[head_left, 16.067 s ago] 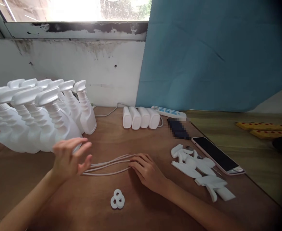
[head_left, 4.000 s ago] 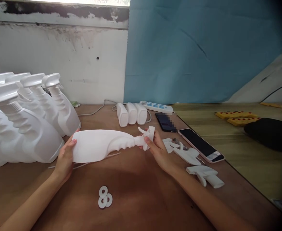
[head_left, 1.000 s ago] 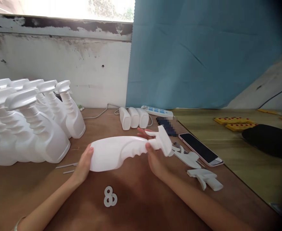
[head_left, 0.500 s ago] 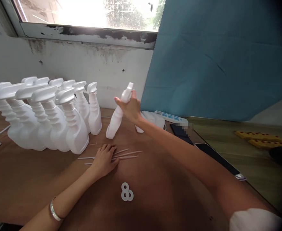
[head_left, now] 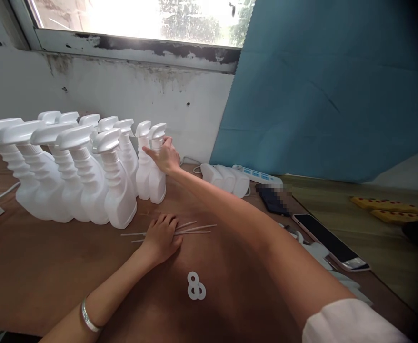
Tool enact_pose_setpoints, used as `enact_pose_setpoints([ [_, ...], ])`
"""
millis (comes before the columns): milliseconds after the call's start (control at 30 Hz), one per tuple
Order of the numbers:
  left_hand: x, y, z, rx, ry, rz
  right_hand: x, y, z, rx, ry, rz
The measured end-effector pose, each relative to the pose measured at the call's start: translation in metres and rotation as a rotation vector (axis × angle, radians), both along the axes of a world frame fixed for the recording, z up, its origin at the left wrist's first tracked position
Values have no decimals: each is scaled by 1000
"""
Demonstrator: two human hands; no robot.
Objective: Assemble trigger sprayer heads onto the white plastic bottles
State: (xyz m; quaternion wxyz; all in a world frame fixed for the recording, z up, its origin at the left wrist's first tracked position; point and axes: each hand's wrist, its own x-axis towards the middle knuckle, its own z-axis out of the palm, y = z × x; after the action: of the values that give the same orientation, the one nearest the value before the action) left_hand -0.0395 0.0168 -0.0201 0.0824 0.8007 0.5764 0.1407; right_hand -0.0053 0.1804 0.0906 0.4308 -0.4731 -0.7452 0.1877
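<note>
My right hand (head_left: 166,156) is wrapped round the neck of a white spray bottle (head_left: 157,185), which stands upright on the brown table. Close against its left side is another white spray bottle (head_left: 144,178). My left hand (head_left: 162,238) lies palm down, fingers stretched over several thin white tubes (head_left: 200,229) that stick out on both sides of it. Nearer to me, a small cluster of flat white rings (head_left: 194,288) lies on the table.
Rows of white spray bottles (head_left: 118,200) fill the left side. Bottles without visible triggers (head_left: 226,178) lie beside a power strip (head_left: 259,175) at the back. A phone (head_left: 328,240), a dark object (head_left: 272,200) and pale flat pieces (head_left: 344,278) lie at the right edge.
My right hand has carried the spray bottle left and stood it upright beside the nearest back-row bottle. My left hand stays on the tubes. The view has shifted slightly.
</note>
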Motion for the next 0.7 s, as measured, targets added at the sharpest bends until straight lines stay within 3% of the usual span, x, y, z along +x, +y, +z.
enact_pose_setpoints([
  [200,-2,-2,3,42,-17,-1,12,-11,-8,-73,26,78],
  [333,0,-2,10,141,-120,-110,51,-43,-24,-25,28,112],
  [400,3,-4,13,106,-185,-264,85,-70,-34,43,-79,149],
  [533,10,-11,19,-157,-261,-604,177,-136,-42,263,-419,123],
  [600,12,-14,22,-266,-273,-677,230,-167,-42,318,-551,26],
  [700,13,-16,23,-371,-260,-677,311,-206,-48,340,-654,-232],
])
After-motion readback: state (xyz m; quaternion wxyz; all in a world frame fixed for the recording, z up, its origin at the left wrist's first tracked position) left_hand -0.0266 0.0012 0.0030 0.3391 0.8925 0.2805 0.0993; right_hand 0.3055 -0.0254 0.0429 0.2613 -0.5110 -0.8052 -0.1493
